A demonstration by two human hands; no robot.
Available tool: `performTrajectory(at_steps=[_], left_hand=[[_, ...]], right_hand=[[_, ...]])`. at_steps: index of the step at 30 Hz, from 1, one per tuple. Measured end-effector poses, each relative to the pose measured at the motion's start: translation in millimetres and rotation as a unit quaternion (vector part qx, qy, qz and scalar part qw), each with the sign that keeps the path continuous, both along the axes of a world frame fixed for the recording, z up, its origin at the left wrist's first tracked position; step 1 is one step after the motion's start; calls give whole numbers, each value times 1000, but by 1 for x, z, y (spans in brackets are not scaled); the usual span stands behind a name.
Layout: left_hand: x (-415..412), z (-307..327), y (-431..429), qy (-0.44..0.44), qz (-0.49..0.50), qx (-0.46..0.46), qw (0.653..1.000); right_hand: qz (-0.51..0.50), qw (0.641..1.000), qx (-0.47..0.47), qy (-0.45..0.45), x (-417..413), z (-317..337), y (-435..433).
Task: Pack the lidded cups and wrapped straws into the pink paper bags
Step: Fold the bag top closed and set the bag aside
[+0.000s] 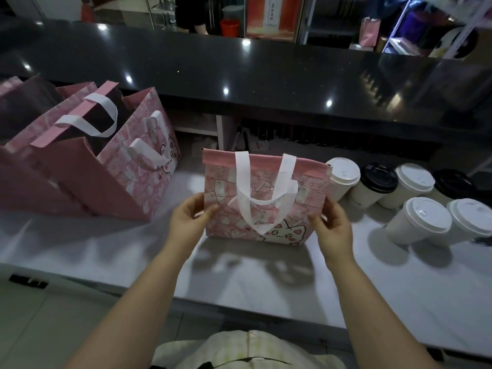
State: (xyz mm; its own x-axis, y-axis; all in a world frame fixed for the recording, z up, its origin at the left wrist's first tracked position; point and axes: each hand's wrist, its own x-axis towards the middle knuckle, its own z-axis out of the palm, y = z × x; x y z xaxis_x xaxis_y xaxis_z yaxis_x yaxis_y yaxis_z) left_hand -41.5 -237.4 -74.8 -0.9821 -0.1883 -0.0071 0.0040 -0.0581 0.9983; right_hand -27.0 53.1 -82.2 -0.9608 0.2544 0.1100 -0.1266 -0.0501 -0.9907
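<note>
Pink paper bag (221, 187): held upright at the centre of the white counter (239, 275), in front of the person. It appears flat, with its top edge closed. Its printed face is toward the camera, and a cat drawing (282, 233) sits at the lower right of that face. 2 white handles (262, 201) hang down over the front. Whether the bottom edge rests on the counter or sits just above it cannot be told; a shadow lies directly beneath.

Left hand (186, 219): pinches the bag's left edge, thumb on the front face and fingers curled behind.

Right hand (332, 222): pinches the bag's right edge, thumb on the front.

Lidded cups: 6 white paper cups stand on the counter to the right of the held bag. The back row reads, left to right, a white-lidded cup (342, 177) just beside the bag's upper right corner, a black-lidded cup (376, 182), a second white-lidded cup (411, 185) and a second black-lidded cup (452, 185). 2 more white-lidded cups (420, 219) stand nearer the person, side by side.

Other bags: a cluster of open pink bags (138, 171) stands at the left of the counter, well apart from the held bag. Their contents are not visible.

A raised black countertop (239, 70) runs across behind the work surface.
</note>
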Motion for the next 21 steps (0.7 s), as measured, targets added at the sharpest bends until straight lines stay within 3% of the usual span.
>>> performTrajectory(at_steps=[6,21], left_hand=[[10,-29,-1,-12,10,57,998],[16,-33,1,-19,41,42,998]], right_hand=[[-25,998,-43,-27,12,-20,-17],[-1,997,-43,-58,7,-19,-17]])
